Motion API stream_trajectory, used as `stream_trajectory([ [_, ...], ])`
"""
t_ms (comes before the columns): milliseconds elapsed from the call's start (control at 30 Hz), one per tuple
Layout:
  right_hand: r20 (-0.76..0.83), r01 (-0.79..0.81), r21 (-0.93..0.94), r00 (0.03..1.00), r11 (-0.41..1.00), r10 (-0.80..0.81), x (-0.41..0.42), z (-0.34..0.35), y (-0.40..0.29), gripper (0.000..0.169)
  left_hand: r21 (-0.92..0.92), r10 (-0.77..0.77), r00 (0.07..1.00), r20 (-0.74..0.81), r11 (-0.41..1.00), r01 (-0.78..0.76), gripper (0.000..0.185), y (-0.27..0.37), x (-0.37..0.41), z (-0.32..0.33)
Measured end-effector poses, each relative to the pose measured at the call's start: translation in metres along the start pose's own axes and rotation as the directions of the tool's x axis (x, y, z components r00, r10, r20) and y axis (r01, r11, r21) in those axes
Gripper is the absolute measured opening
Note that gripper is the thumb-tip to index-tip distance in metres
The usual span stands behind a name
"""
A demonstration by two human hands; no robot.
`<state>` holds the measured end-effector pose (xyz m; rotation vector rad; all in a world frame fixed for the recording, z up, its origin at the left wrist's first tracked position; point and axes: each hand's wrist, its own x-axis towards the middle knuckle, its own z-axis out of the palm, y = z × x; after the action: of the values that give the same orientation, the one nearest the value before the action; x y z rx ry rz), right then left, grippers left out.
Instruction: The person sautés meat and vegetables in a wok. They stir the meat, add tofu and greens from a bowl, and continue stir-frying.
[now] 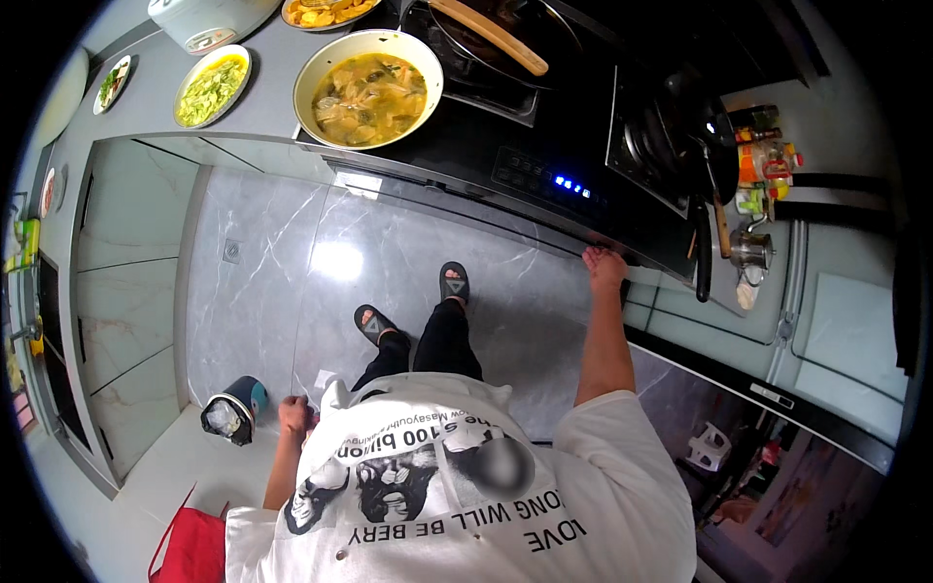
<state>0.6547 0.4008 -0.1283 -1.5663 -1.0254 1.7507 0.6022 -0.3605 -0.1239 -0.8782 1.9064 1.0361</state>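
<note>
My right hand (605,268) is at the front edge of the black stove (466,160), with its fingers bent against the edge; what the fingertips touch is hidden. Low beside my body hangs my left hand (294,415), its fingers curled, and I cannot see whether anything is in it. A cream-coloured pan (303,102) of soup (372,102) with pieces in it stands at the stove's left end. Behind it, a lidded pan (503,36) with a wooden handle sits on a burner. Blue digits glow on the control panel (572,186).
On the grey counter (149,109) are plates of shredded greens (213,91), browned slices (328,12) and chopped garnish (111,86), beside a white appliance (208,25). A dark wok (692,138) and bottles (765,160) stand right. A waste bin (248,399) is left of my left hand.
</note>
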Motion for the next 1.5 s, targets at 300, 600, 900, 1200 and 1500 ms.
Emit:
stream_trajectory([
  [300, -0.031, -0.011, 0.039, 0.999, 0.999, 0.012, -0.004, 0.005, 0.0, 0.007, -0.056, 0.07, 0.996, 0.055, 0.996, -0.067, 0.023, 0.064, 0.01, 0.035],
  [600, -0.166, -0.122, -0.391, 0.984, 0.912, 0.06, -0.03, 0.018, -0.02, 0.024, 0.042, -0.005, 0.998, 0.068, 0.999, 0.002, 0.024, 0.059, 0.017, 0.035],
  [900, 0.017, 0.043, -0.42, 0.999, 0.907, -0.039, 0.005, -0.001, -0.006, 0.029, 0.035, 0.003, 1.0, 0.027, 0.999, -0.004, 0.026, 0.056, 0.0, 0.043],
  [1200, 0.035, 0.037, -0.389, 0.999, 0.921, -0.025, 0.018, 0.002, -0.005, 0.015, 0.069, 0.064, 0.997, 0.041, 0.995, -0.067, 0.027, 0.051, -0.002, 0.052],
  [1500, 0.003, 0.044, -0.325, 0.999, 0.945, -0.046, 0.002, 0.009, -0.01, 0.019, 0.024, 0.031, 0.999, 0.042, 0.999, -0.032, 0.028, 0.052, -0.001, 0.048],
])
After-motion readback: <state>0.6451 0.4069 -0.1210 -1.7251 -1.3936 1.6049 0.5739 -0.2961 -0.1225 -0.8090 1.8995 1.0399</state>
